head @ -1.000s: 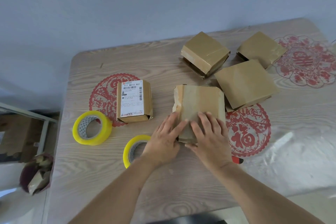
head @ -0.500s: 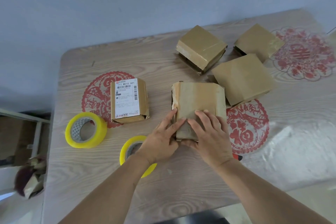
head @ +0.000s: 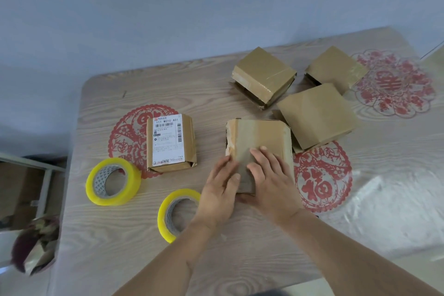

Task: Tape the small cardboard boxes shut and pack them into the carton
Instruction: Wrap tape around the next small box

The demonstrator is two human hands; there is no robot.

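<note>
**Pressing down the flap of a small box before taping**

Near the table's (head: 120, 235) front edge, at mid-width, the left hand (head: 219, 196) and right hand (head: 272, 187) lie flat, fingers spread, on the near end of the small cardboard box (head: 260, 138); neither grips it. The step appears to be flattening the closure. Next, one hand must presumably fetch the nearer tape roll (head: 176, 214), just left of the left wrist. No carton is visible.
</note>
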